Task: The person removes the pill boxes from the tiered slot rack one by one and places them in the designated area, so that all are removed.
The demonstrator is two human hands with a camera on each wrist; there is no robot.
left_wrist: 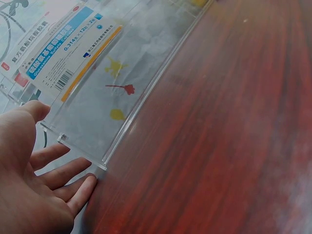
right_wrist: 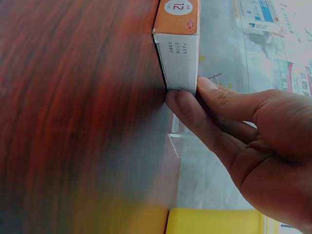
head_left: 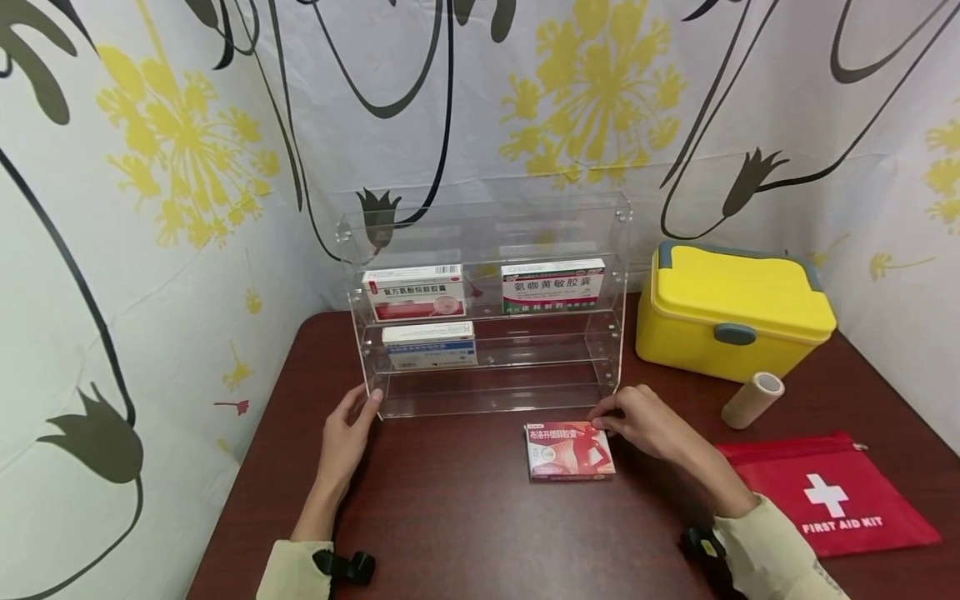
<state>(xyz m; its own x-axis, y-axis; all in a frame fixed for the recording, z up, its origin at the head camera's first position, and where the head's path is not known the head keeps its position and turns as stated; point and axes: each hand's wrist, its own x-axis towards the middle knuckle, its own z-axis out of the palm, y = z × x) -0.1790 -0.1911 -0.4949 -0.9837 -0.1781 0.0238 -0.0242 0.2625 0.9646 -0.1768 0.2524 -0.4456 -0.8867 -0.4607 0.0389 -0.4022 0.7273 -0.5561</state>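
Note:
A small red-and-white medicine box [head_left: 570,454] lies near the middle of the dark table, before a clear acrylic rack [head_left: 495,402]. My right hand [head_left: 643,421] pinches its far right corner between thumb and fingers; the right wrist view shows the white end of the medicine box [right_wrist: 179,63] there. On the rack's lower left corner is my left hand [head_left: 348,437], thumb over the side panel's front edge and other fingers along its outside. The rack holds a red-white box [head_left: 416,302], a green-pink box [head_left: 553,293] and, one tier lower, a blue-white box [head_left: 431,354].
A yellow case [head_left: 735,321] with a grey latch stands right of the rack. Before it is an upright tan roll [head_left: 752,402]. Farther forward lies a red first aid pouch [head_left: 825,525], close to my right forearm. Patterned cloth [head_left: 480,108] hangs behind the table.

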